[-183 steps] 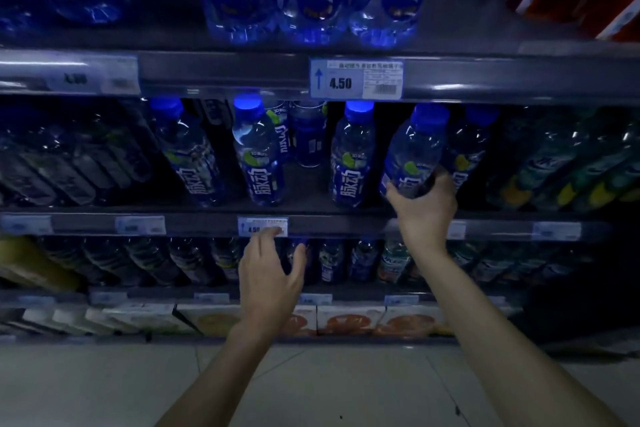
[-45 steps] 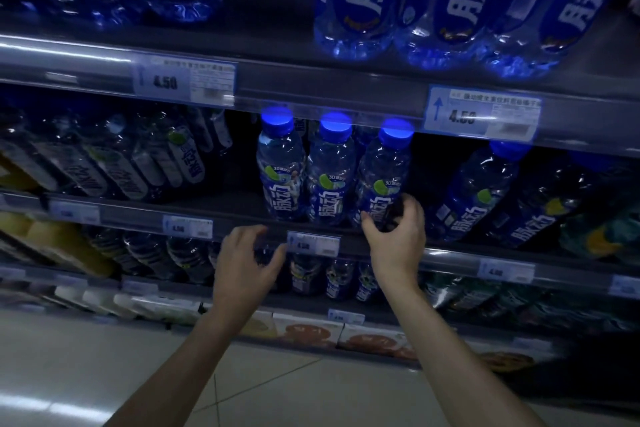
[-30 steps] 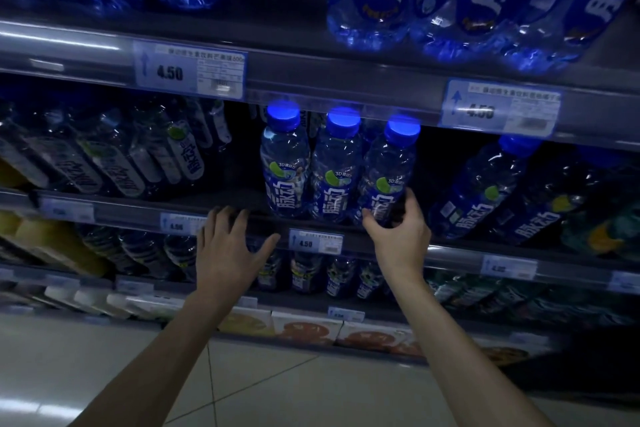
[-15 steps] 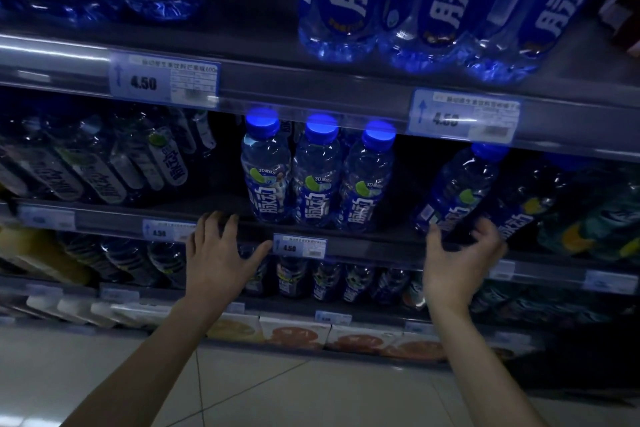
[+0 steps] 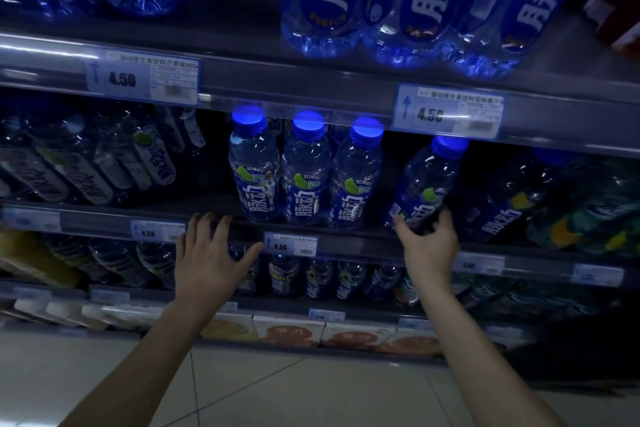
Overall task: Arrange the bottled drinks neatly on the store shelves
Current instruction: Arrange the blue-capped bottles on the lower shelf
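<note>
Three blue-capped bottles (image 5: 304, 173) stand upright side by side at the front of the middle shelf (image 5: 349, 244). To their right a fourth blue bottle (image 5: 427, 184) leans to the right, apart from the row. My right hand (image 5: 427, 246) has thumb and fingers around its base. My left hand (image 5: 211, 256) is spread flat against the shelf's front edge, left of the row, holding nothing.
Large blue bottles (image 5: 412, 0) fill the upper shelf. Dim, leaning bottles (image 5: 104, 163) lie to the left on the middle shelf, with darker bottles (image 5: 502, 208) on the right. Small bottles (image 5: 322, 277) and juice cartons (image 5: 287, 331) sit on the lower shelves, above tiled floor.
My right hand left the third bottle of the row, moved right and closed around the base of the leaning fourth bottle. My left hand has stayed at the shelf edge.
</note>
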A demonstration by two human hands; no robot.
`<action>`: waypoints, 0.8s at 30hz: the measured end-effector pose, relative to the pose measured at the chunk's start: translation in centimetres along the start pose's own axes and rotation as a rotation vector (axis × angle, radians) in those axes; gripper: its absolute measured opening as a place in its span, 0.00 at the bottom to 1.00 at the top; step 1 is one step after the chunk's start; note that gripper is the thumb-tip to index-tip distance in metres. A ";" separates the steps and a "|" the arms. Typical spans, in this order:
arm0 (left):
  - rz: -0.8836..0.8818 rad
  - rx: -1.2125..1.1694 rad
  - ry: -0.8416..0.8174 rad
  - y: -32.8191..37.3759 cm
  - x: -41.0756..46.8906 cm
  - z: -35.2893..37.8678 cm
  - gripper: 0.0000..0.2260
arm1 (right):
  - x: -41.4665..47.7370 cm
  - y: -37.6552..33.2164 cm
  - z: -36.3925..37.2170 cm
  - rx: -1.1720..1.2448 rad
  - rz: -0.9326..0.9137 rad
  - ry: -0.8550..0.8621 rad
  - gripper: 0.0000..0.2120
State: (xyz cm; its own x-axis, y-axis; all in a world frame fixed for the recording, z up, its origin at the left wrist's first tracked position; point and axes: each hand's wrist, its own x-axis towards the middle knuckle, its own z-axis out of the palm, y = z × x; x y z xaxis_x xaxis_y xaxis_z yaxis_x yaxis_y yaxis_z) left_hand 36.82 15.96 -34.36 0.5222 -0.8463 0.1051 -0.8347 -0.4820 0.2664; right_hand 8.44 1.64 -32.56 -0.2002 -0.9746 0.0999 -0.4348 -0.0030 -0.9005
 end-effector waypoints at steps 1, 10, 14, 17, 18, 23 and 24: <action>-0.002 -0.001 -0.003 0.0 0.0 0.0 0.39 | -0.3 -0.3 0.5 -0.007 -0.009 -0.014 0.25; 0.010 0.013 -0.042 -0.1 -0.1 -0.1 0.39 | -0.8 -1.2 1.7 -0.044 -0.013 -0.054 0.34; -0.016 -0.002 -0.053 0.2 0.0 -0.3 0.39 | -0.8 -0.9 1.6 -0.054 -0.002 -0.079 0.38; -0.056 -0.046 -0.084 0.7 0.2 -0.7 0.40 | -1.0 -0.8 1.4 -0.030 0.006 -0.113 0.38; -0.059 -0.061 -0.084 1.0 0.1 -0.8 0.40 | -1.0 -0.7 1.2 -0.031 0.006 -0.126 0.38; 0.041 -0.083 -0.005 4.1 -1.9 -0.6 0.36 | -1.1 0.3 -1.4 -0.018 -0.003 -0.090 0.33; 0.034 -0.081 -0.027 5.0 -2.4 -0.5 0.36 | -1.0 0.5 -2.1 -0.010 -0.012 -0.069 0.31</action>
State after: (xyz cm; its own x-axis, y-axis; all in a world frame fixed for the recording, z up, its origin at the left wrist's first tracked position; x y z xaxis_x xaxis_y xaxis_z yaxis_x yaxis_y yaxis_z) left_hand 31.42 15.70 -32.80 0.4880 -0.8682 0.0902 -0.8344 -0.4337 0.3402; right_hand 6.54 3.14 -32.24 -0.1343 -0.9876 0.0815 -0.4457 -0.0132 -0.8951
